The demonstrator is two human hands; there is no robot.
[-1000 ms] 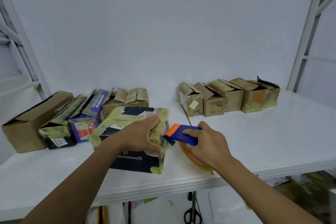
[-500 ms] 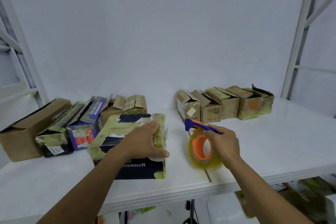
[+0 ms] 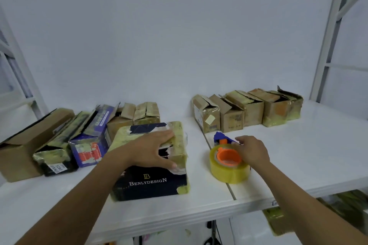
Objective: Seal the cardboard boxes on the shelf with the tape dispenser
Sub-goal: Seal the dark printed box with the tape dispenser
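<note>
Dark box [image 3: 151, 185]: lettered BENLYDESIGN on near face, top and corners patched with yellowed tape; set at front centre of white shelf [image 3: 308, 155]

Left hand [image 3: 151, 149]: laid flat on top of dark box, fingers straight and spread, thumb out toward near top edge; pressing down, curled round nothing

Tape dispenser [image 3: 227, 161]: yellowish roll on orange hub, blue handle at far side; resting on shelf just right of dark box and apart from it, hub facing up, over the seam between shelf panels

Right hand [image 3: 253, 152]: at right side of tape dispenser, fingers loosely bent, touching roll and handle; thumb hidden, so cannot tell whether gripped or merely touched

Row of five small brown boxes [image 3: 247, 109]: at rear right, side by side, flaps partly raised

Left group: large brown box [image 3: 25, 149] with open flap; black taped box [image 3: 55, 159] with white label; blue box [image 3: 89, 145]; taped brown box [image 3: 137, 117] behind dark box
</note>
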